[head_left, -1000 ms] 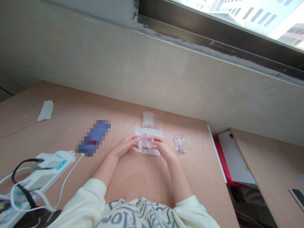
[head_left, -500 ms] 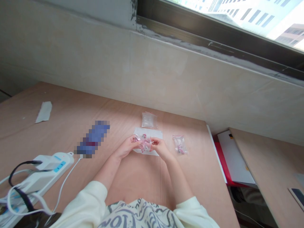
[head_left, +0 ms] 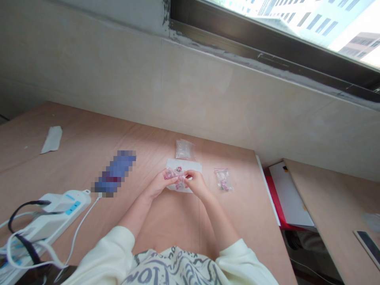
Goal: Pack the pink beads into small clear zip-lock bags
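Note:
A small clear zip bag (head_left: 179, 181) with pink pieces in it is held between my two hands, above a white sheet of paper (head_left: 191, 164). My left hand (head_left: 161, 183) pinches the bag's left side. On its right side, the closed fingers of my right hand (head_left: 194, 183) grip the edge near the opening. Some small pink and dark pieces (head_left: 179, 169) show on the paper just behind the bag. A second zip bag with pink pieces (head_left: 223, 180) lies to the right, and a stack of clear bags (head_left: 184, 149) lies behind the paper.
On the left are a blurred-out phone-like object (head_left: 115, 174) and a white power strip (head_left: 63, 209) with cables. A torn paper strip (head_left: 51, 139) lies farther back. Past the desk's right edge is a gap with a red and white folder (head_left: 289, 198).
My right hand has moved slightly left, closer to my left hand, and the bag's opening looks narrower. The whole view has shifted a little.

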Demonstrator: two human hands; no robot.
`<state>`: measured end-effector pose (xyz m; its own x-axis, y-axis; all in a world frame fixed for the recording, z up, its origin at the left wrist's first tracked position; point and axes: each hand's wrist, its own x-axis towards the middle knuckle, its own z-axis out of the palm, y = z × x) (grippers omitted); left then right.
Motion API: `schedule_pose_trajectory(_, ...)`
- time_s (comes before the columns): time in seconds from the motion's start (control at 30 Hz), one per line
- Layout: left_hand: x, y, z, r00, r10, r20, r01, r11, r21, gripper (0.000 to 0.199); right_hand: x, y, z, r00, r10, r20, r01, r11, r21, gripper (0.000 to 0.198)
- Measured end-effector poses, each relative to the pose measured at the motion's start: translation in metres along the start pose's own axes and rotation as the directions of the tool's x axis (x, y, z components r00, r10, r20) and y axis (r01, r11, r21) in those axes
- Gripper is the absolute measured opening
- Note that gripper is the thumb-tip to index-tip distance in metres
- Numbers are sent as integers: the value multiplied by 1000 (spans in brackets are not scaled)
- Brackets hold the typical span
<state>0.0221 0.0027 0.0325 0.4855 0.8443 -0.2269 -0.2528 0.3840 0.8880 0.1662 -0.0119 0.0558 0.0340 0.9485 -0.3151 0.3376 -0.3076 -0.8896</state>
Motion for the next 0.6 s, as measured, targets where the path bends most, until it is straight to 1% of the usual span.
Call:
schedule_pose_trajectory(0.1,-1,1,0,1000,22,-1,-22,997,-74,21,-1,-4,-1,998,-51,-27,52,998,30,6)
schedule_pose_trajectory(0.2,-3,3,-3,1000,8,-18,-11,982,-188,20,-3,-9,-5,995,-95,-38,100,985,144,11)
schedule_pose_trajectory(0.27,-4,4,-7,998,-1,-68,-16,969,-248,22,-3,-8,-9,990,-100,-96,119,970,212,16)
schedule_pose_trajectory(0.3,-5,5,-9,995,-3,-96,-23,962,-271,22,-2,-4,-11,984,-93,-154,124,970,208,18)
schedule_pose_trajectory(0.33,-6,5,-12,992,-6,-122,-30,956,-292,21,-1,2,-12,972,-86,-217,125,977,171,18)
schedule_pose_trajectory(0.4,-9,4,-16,987,-12,-159,-40,946,-322,17,4,17,-11,941,-86,-326,99,995,21,14)
schedule_pose_trajectory(0.43,-10,4,-17,985,-18,-170,-40,942,-332,16,5,25,-10,933,-97,-346,79,995,-67,12)
schedule_pose_trajectory(0.5,-11,2,-20,984,-38,-176,-25,939,-344,13,8,39,-5,928,-131,-348,60,977,-206,8)
schedule_pose_trajectory(0.6,-11,1,-21,982,-57,-178,-10,935,-354,11,3,46,5,910,-210,-357,91,942,-322,10)
